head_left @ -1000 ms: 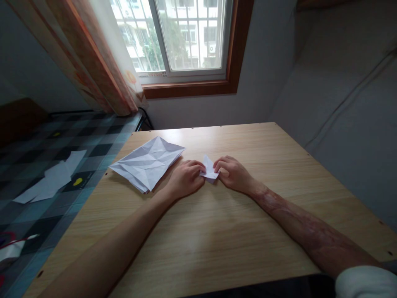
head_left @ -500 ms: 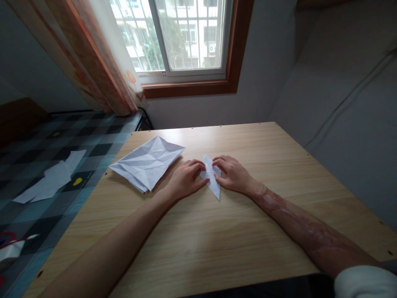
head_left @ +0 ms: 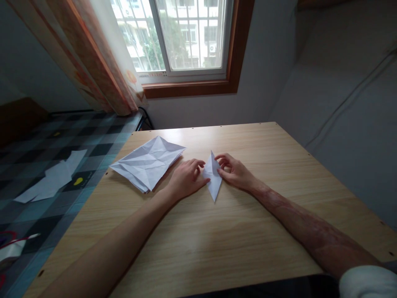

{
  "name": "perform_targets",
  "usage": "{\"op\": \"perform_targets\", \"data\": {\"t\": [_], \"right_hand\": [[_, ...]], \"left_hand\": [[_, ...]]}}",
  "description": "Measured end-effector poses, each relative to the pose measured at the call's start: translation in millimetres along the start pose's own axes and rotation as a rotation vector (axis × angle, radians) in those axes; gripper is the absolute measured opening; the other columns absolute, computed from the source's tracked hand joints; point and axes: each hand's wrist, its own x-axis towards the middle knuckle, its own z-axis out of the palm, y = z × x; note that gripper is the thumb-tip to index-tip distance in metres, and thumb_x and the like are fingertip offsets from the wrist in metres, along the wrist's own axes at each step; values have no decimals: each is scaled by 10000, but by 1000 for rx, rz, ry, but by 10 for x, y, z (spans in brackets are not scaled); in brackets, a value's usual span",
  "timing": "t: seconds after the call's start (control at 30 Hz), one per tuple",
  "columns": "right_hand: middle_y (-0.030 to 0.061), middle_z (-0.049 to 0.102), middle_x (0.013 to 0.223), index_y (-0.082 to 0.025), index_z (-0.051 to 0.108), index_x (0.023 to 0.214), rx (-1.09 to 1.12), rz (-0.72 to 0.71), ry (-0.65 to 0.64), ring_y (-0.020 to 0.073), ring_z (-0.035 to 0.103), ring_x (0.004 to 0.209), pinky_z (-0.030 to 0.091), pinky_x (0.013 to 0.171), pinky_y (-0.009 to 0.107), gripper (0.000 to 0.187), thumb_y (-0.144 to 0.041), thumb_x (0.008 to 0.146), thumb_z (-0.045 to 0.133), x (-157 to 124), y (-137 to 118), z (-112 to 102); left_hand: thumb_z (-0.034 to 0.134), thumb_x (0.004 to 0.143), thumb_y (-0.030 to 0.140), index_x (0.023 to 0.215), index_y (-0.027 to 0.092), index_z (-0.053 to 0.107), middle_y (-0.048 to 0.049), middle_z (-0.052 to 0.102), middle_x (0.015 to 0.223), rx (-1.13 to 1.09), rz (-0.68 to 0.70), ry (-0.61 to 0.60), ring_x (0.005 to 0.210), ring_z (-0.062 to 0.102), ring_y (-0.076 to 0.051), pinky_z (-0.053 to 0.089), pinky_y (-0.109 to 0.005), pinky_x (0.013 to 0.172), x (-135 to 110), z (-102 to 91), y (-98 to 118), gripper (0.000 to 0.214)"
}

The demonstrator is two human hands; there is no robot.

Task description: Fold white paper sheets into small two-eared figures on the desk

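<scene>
A small white folded paper (head_left: 214, 179), shaped like a narrow diamond with points toward and away from me, lies on the wooden table (head_left: 217, 240) between my hands. My left hand (head_left: 186, 179) rests on the table with its fingertips pressed on the paper's left edge. My right hand (head_left: 235, 171) pinches the paper's right edge near the middle, fingers curled. A stack of creased white sheets (head_left: 148, 162) lies just left of my left hand.
The table's left edge borders a bed with a dark checked cover (head_left: 46, 165), where loose white paper sheets (head_left: 51, 178) lie. A curtain (head_left: 102, 62) and a window (head_left: 180, 37) stand behind the table. A grey wall rises on the right.
The small paper was a compact folded piece a second ago. It has opened out into a long diamond, first its near point, then its far point. Both hands stayed beside it.
</scene>
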Motion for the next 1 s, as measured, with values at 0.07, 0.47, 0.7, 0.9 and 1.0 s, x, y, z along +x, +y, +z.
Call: {"op": "perform_targets", "data": {"t": [0.07,0.47,0.7,0.9,1.0], "right_hand": [[10,749,982,-254,610,1381,13,43,24,168,673,753,554,682,288,417,-271,970,676,-1,38,7],[66,730,994,-242,749,1095,-459,-84,69,278,664,993,533,943,432,111,-229,985,737,33,44,-29],[147,700,1426,-225,719,1287,-443,-93,21,324,632,1338,494,1183,517,269,-218,1027,650,34,80,-21],[126,721,1454,-216,742,1299,-456,-94,-51,311,643,1356,480,1194,505,371,-131,967,599,26,38,-20],[117,745,1417,-214,728,1343,-448,-128,-74,317,659,1318,489,1168,502,452,-120,919,605,16,-17,-22]], "left_hand": [[815,966,432,1302,254,713,-87,785,1244,23,29,4,1107,745,-298,573,-471,1012,-2,8,1,393],[720,996,561,1267,238,754,-117,784,1178,27,140,-175,1072,723,-330,589,-501,979,10,-64,265,422],[730,988,466,1277,251,746,-124,733,1175,177,117,-202,1038,710,-332,604,-497,920,10,-49,344,361],[642,953,203,1271,205,691,-112,731,1229,275,153,-327,1053,724,-305,619,-428,872,56,-188,275,323],[587,1051,274,1227,199,694,-112,740,1245,309,128,-318,1037,738,-286,617,-397,835,58,-196,260,220]]}}
